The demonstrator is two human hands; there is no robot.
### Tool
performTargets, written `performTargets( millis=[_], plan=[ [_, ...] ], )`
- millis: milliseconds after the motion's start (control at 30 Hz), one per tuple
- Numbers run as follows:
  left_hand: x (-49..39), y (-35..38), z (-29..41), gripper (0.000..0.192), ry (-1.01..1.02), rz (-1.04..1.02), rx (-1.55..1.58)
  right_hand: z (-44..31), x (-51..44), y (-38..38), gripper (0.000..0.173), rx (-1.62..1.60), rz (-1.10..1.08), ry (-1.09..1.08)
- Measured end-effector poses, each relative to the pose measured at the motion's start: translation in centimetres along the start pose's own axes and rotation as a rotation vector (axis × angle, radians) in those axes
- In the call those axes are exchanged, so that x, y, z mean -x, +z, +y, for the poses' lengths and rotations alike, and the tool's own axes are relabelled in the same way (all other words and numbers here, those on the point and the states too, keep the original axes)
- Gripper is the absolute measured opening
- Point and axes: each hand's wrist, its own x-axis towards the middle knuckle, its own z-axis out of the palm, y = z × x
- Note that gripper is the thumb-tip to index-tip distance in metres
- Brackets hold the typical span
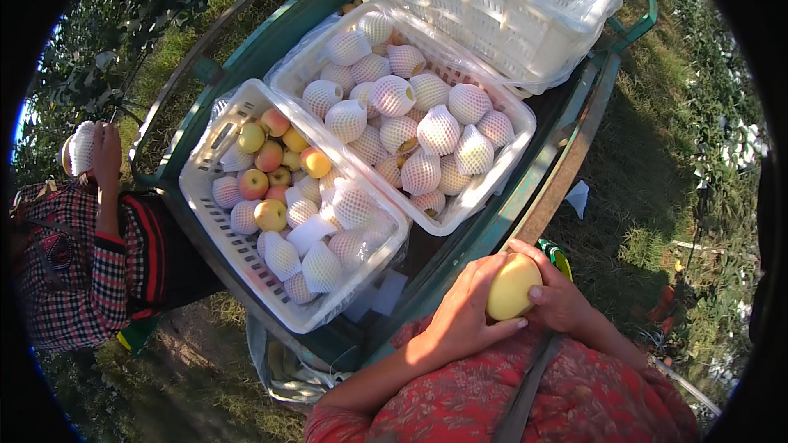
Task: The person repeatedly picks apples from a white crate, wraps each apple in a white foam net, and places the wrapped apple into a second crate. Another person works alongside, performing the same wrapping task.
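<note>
My left hand and my right hand hold a yellow apple between them, close to my body by the cart's rim. In front of me stands a white plastic crate with bare apples on one side and net-wrapped ones on the other; clear plastic film lies at its near end. Beside it is a second white crate, full of apples in white foam nets, such as the foam-netted apple. A loose white foam sleeve lies on the apples in the nearer crate.
A green metal cart with a rusty rail carries the crates. A white crate with plastic film stands at the far end. On the left, a person in a checked sleeve holds an apple in a foam net.
</note>
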Motion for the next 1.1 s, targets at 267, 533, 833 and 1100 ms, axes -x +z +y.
performTargets(
  millis=[267, 533, 833, 1100],
  plan=[
    [7.0, -1.3, -2.7, 0.089, -0.336, 0.105, 0.738, 1.3, 7.6, -14.8, 0.032, -0.05, -0.285, 0.47],
    [8.5, -1.8, -3.4, 0.09, -0.43, 0.503, 0.918, 5.8, 8.8, -9.9, 0.028, 1.041, 0.327, 0.276],
    [9.4, 0.7, -4.0, 0.085, -0.299, 0.638, 0.792, -7.2, 6.1, -6.8, 0.022, 1.111, 0.396, -0.376],
    [12.1, 2.4, -1.1, 0.09, -0.359, 1.22, -0.02, -10.2, -10.0, -8.1, 0.04, 1.47, -0.583, -0.371]
  ],
)
